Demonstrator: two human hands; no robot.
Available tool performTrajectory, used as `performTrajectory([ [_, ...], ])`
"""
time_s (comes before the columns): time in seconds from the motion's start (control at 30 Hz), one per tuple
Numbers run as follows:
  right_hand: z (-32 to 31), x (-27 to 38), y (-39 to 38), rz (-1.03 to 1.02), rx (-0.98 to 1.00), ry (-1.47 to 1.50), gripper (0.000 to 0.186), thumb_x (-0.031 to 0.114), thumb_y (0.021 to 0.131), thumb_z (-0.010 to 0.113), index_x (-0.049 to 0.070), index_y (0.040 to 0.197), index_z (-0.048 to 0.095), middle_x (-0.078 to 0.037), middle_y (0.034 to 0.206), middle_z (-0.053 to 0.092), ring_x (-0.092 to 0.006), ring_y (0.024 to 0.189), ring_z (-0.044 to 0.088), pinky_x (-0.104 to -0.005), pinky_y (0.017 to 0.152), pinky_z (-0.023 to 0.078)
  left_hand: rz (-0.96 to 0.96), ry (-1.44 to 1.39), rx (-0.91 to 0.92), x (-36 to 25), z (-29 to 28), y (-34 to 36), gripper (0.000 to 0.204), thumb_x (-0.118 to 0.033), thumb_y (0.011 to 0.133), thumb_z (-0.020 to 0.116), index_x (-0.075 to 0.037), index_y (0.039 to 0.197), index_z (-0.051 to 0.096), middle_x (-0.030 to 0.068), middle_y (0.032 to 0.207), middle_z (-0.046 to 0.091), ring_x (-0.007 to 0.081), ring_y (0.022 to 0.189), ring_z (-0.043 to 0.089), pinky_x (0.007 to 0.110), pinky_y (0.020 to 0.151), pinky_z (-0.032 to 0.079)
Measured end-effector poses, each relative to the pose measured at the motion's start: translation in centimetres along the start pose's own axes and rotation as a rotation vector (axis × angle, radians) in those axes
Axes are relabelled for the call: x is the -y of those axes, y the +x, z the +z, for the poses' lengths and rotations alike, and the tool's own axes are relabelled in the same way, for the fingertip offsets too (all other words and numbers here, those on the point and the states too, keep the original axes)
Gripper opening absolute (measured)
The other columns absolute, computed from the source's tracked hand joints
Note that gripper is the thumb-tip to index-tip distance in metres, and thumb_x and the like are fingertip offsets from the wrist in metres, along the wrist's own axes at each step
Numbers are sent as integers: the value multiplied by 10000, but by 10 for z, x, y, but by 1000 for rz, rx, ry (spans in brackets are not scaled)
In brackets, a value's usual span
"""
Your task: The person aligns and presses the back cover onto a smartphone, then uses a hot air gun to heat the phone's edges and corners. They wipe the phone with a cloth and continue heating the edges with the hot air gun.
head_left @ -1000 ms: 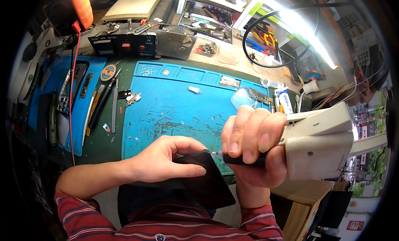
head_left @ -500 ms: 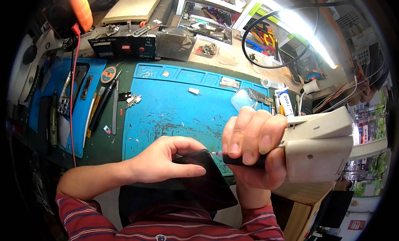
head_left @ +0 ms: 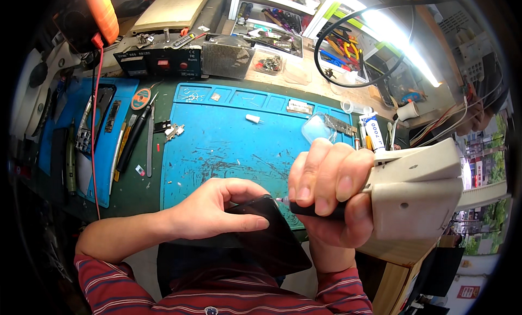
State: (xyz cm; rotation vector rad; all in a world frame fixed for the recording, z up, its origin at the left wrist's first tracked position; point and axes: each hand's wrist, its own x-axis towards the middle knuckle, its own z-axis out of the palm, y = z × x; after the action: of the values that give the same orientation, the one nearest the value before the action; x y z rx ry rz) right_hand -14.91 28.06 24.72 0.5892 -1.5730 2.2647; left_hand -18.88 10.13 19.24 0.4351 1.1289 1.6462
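My left hand is closed on a dark, glossy flat device, tilted low in front of me, with the thumb across its face. My right hand wraps around a cream plastic hand tool with a black barrel; its thin pinkish tip is at the device's upper corner, partly hidden. Under both is a blue silicone mat. On it lie a small white nozzle and a clear plastic case, beside a white-and-blue tube.
At left, a second blue mat holds an opened phone, near tweezers and a red cable. Behind are a black powered unit, tool shelves and a lamp. Some skin shows at far right, unclear.
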Motion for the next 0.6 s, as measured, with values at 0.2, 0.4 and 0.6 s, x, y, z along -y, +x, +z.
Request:
performTrajectory([
  [0.2,1,1,0,12,-5,4,242,307,868,631,124,832,478,13,678,513,-141,692,514,-264,587,446,-3,-10,-3,1,0,-1,320,-62,842,699,-8,1140,595,30,1058,640,93,985,580,257,887,467],
  [0.4,1,2,0,20,-17,-4,242,307,868,633,124,830,480,11,682,515,-140,695,514,-264,590,446,-1,-18,-9,2,-1,-1,319,-67,845,697,-8,1141,594,31,1059,640,91,979,581,255,883,468],
  [0.6,1,1,-1,11,-13,7,242,305,864,638,124,833,480,10,684,515,-142,697,514,-266,593,447,12,-13,-8,1,0,0,316,-66,848,694,-6,1140,592,31,1055,640,89,976,582,256,879,471],
])
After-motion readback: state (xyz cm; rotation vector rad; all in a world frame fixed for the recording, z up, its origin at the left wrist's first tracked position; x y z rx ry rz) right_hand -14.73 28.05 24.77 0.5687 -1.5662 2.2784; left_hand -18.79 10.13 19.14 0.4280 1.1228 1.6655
